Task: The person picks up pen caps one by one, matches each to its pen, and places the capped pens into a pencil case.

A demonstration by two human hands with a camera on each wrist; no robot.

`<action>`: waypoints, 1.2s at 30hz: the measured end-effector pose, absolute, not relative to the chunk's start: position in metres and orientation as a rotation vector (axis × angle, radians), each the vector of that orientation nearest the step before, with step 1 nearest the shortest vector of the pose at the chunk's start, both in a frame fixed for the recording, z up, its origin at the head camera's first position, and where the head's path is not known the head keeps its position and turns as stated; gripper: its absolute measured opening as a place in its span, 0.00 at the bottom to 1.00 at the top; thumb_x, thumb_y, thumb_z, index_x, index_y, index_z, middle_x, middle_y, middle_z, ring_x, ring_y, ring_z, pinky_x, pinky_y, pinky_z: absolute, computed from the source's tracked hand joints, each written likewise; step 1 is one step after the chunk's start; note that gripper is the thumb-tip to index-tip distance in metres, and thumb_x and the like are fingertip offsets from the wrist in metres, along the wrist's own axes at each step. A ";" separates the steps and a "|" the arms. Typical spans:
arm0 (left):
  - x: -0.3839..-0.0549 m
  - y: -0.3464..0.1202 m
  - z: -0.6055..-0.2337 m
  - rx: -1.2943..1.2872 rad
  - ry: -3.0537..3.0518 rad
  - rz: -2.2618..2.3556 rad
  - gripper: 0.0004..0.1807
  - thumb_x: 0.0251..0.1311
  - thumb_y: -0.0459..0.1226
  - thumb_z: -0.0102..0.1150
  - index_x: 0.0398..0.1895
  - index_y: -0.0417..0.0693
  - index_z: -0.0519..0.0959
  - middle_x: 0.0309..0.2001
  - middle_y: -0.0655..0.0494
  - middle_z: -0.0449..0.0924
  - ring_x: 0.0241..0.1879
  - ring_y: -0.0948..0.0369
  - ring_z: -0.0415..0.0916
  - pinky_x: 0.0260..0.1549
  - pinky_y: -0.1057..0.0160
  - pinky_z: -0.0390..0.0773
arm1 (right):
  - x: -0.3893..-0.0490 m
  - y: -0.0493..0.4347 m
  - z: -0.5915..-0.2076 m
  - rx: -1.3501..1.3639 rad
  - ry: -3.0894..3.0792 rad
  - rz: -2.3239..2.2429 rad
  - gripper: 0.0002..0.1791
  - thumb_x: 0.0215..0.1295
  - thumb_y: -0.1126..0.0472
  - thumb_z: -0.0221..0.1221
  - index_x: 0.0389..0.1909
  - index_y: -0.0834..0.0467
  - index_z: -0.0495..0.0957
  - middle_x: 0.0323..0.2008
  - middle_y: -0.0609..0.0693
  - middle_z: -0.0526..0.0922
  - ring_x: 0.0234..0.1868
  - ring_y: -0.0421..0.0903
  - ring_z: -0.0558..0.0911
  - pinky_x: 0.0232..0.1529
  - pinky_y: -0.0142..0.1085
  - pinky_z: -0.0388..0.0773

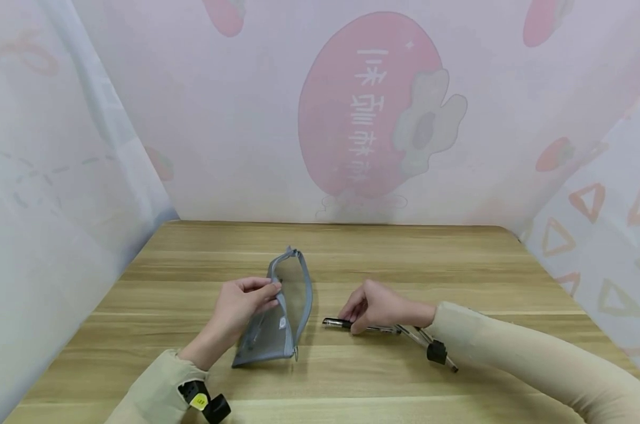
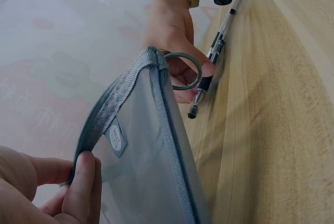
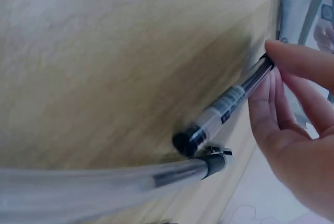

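Note:
In the head view a grey mesh zip pouch (image 1: 261, 338) stands on the table with its mouth spread apart. My left hand (image 1: 240, 306) pinches the near-left edge of that mouth between thumb and fingers. The left wrist view shows the pouch's small label (image 2: 117, 138) and a ring (image 2: 199, 72) at the zip's end. To the right of the pouch, my right hand (image 1: 380, 303) pinches a clear pen with black ends (image 3: 224, 106) close over the wood. Under the right wrist lie other clear pens (image 1: 416, 337), partly hidden by the sleeve and wrist camera.
The wooden table (image 1: 404, 253) reaches back to a pale printed curtain (image 1: 235, 129). More curtain hangs along the left and right sides. A black camera (image 1: 436, 352) on the right wrist sits over the pens.

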State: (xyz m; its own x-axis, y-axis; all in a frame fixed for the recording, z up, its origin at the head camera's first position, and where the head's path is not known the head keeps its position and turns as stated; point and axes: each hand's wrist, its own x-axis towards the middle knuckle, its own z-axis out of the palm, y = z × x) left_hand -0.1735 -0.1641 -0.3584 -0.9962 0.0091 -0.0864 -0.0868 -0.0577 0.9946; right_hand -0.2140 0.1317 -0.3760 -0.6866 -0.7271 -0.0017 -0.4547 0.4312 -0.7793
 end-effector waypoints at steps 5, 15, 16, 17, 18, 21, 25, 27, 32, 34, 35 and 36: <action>-0.173 -0.164 -0.358 -0.085 2.122 2.227 0.13 0.61 0.29 0.65 0.47 0.28 0.81 0.41 0.45 0.83 0.37 0.57 0.84 0.40 0.63 0.83 | -0.215 0.133 -0.372 -1.007 2.256 -1.198 0.16 0.51 0.75 0.70 0.40 0.58 0.88 0.35 0.48 0.86 0.37 0.48 0.83 0.40 0.37 0.83; -0.171 -0.163 -0.358 -0.095 2.129 2.222 0.13 0.61 0.29 0.66 0.47 0.28 0.81 0.41 0.44 0.83 0.38 0.57 0.84 0.40 0.63 0.83 | -0.215 0.131 -0.364 -0.963 2.196 -1.289 0.17 0.54 0.73 0.70 0.43 0.52 0.88 0.39 0.47 0.87 0.40 0.49 0.84 0.43 0.39 0.83; -0.171 -0.163 -0.358 -0.097 2.131 2.221 0.13 0.61 0.29 0.66 0.47 0.29 0.81 0.42 0.44 0.82 0.38 0.57 0.84 0.40 0.63 0.83 | -0.215 0.129 -0.362 -0.954 2.208 -1.305 0.17 0.54 0.73 0.70 0.43 0.53 0.88 0.39 0.47 0.87 0.40 0.49 0.84 0.43 0.39 0.83; -0.171 -0.163 -0.358 -0.100 2.132 2.220 0.14 0.61 0.29 0.66 0.47 0.29 0.81 0.42 0.44 0.82 0.37 0.57 0.84 0.40 0.63 0.83 | -0.215 0.127 -0.360 -0.934 2.223 -1.321 0.17 0.54 0.73 0.70 0.43 0.53 0.88 0.39 0.47 0.87 0.41 0.50 0.84 0.43 0.39 0.83; -0.171 -0.163 -0.358 -0.105 2.130 2.222 0.14 0.60 0.29 0.66 0.47 0.29 0.81 0.41 0.44 0.82 0.37 0.57 0.84 0.40 0.63 0.83 | -0.214 0.125 -0.358 -0.911 2.237 -1.340 0.17 0.54 0.72 0.70 0.44 0.54 0.88 0.39 0.48 0.87 0.41 0.50 0.84 0.43 0.39 0.83; -0.171 -0.164 -0.358 -0.114 2.129 2.221 0.14 0.60 0.29 0.66 0.47 0.29 0.81 0.41 0.44 0.82 0.37 0.57 0.84 0.40 0.63 0.83 | -0.211 0.116 -0.352 -0.801 2.239 -1.430 0.15 0.56 0.70 0.70 0.45 0.54 0.87 0.39 0.50 0.87 0.42 0.50 0.84 0.45 0.39 0.82; -0.171 -0.163 -0.359 -0.128 2.123 2.231 0.14 0.60 0.29 0.67 0.47 0.29 0.81 0.40 0.44 0.83 0.36 0.57 0.84 0.39 0.63 0.83 | -0.206 0.098 -0.347 -0.584 2.127 -1.667 0.16 0.57 0.68 0.69 0.48 0.59 0.86 0.43 0.55 0.86 0.45 0.50 0.83 0.48 0.40 0.81; -0.171 -0.163 -0.360 -0.132 2.118 2.236 0.14 0.59 0.29 0.67 0.46 0.29 0.81 0.40 0.44 0.83 0.36 0.57 0.84 0.39 0.62 0.83 | -0.204 0.088 -0.346 -0.459 2.005 -1.843 0.17 0.58 0.71 0.68 0.50 0.64 0.83 0.47 0.61 0.84 0.47 0.52 0.83 0.51 0.41 0.80; -0.171 -0.161 -0.362 -0.136 2.098 2.243 0.14 0.59 0.29 0.67 0.46 0.29 0.81 0.40 0.43 0.83 0.37 0.56 0.84 0.39 0.62 0.84 | -0.203 0.060 -0.346 -0.130 1.654 -2.253 0.20 0.60 0.77 0.62 0.55 0.73 0.77 0.56 0.66 0.77 0.54 0.56 0.79 0.57 0.44 0.75; -0.171 -0.160 -0.362 -0.132 2.094 2.241 0.13 0.59 0.29 0.67 0.45 0.29 0.81 0.40 0.43 0.83 0.37 0.56 0.84 0.39 0.62 0.84 | -0.203 0.050 -0.346 -0.034 1.559 -2.366 0.21 0.61 0.78 0.60 0.57 0.73 0.75 0.58 0.65 0.76 0.55 0.55 0.78 0.60 0.44 0.73; -0.171 -0.160 -0.362 -0.128 2.094 2.240 0.13 0.59 0.29 0.67 0.45 0.29 0.81 0.40 0.43 0.83 0.37 0.56 0.84 0.39 0.62 0.84 | -0.203 0.044 -0.346 0.003 1.535 -2.416 0.22 0.62 0.78 0.60 0.58 0.73 0.74 0.58 0.65 0.76 0.54 0.54 0.79 0.60 0.44 0.73; -0.171 -0.159 -0.362 -0.123 2.094 2.239 0.13 0.59 0.29 0.67 0.45 0.29 0.81 0.40 0.43 0.83 0.37 0.56 0.84 0.39 0.62 0.84 | -0.203 0.039 -0.347 0.041 1.516 -2.461 0.22 0.62 0.78 0.60 0.58 0.73 0.74 0.58 0.65 0.76 0.53 0.52 0.80 0.60 0.44 0.73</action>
